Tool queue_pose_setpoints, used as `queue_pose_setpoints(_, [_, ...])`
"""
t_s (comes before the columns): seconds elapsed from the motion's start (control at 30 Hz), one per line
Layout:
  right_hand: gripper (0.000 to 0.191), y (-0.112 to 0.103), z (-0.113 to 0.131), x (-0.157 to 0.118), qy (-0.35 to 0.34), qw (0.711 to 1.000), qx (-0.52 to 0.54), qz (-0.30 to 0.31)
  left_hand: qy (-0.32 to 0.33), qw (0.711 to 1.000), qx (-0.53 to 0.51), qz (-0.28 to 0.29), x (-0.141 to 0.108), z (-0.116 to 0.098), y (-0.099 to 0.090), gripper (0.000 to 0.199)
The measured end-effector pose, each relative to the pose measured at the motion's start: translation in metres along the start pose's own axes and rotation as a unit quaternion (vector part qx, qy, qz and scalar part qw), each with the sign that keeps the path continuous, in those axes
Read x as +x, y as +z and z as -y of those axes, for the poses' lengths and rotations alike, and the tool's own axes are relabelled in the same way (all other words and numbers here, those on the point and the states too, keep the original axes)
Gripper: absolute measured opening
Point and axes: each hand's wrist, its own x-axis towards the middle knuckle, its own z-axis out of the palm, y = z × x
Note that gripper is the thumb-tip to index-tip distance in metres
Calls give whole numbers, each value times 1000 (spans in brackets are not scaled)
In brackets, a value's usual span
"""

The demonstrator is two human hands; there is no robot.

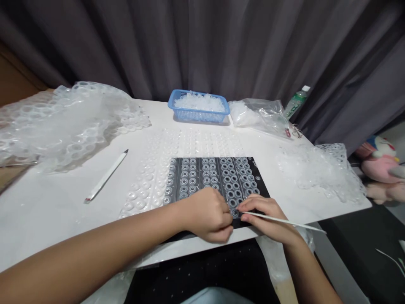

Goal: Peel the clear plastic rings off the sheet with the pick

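Observation:
A clear plastic sheet with rows of small round ring shapes (209,166) lies at the middle of the table, partly over a black board (262,179). My left hand (210,216) is curled closed over the board's near edge, its fingertips by the lowest rings. Whatever its fingers pinch, if anything, is hidden. Just to the right, my right hand (268,215) grips a thin white stick (294,222) between thumb and fingers. One end of the stick meets the rings close to my left hand; the other points out to the right.
A blue basket (202,115) of clear pieces stands at the back, beside a plastic bag (259,114) and a green bottle (296,102). Ring-patterned plastic sheets (72,118) are heaped left, clear plastic netting (338,169) right. A white pen-like stick (107,175) lies left.

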Motion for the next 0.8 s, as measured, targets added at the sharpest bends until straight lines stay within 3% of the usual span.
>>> queue_pose_setpoints(0.13, [8, 2, -11, -6, 43, 990, 32, -129, -129, 991, -10, -29, 4, 7, -5, 18])
queue_pose_setpoints(0.2, [11, 4, -14, -8, 65, 985, 48, -151, -160, 987, -16, -17, 6, 9, -6, 14])
queue_pose_setpoints(0.3, [14, 8, -13, -10, 78, 988, 48, -122, -180, 983, -36, 10, 6, 9, -3, 15])
queue_pose_setpoints(0.47, [17, 13, -8, -10, 86, 992, -64, -70, -211, 972, -101, 19, 10, 6, 0, 13])
queue_pose_setpoints(0.6, [22, 15, -9, -10, 112, 984, -111, -83, -249, 958, -138, 43, 16, 4, -3, 6])
queue_pose_setpoints(0.8, [24, 17, -7, -10, 138, 980, -110, -90, -263, 953, -139, 62, 19, 3, -3, 12])
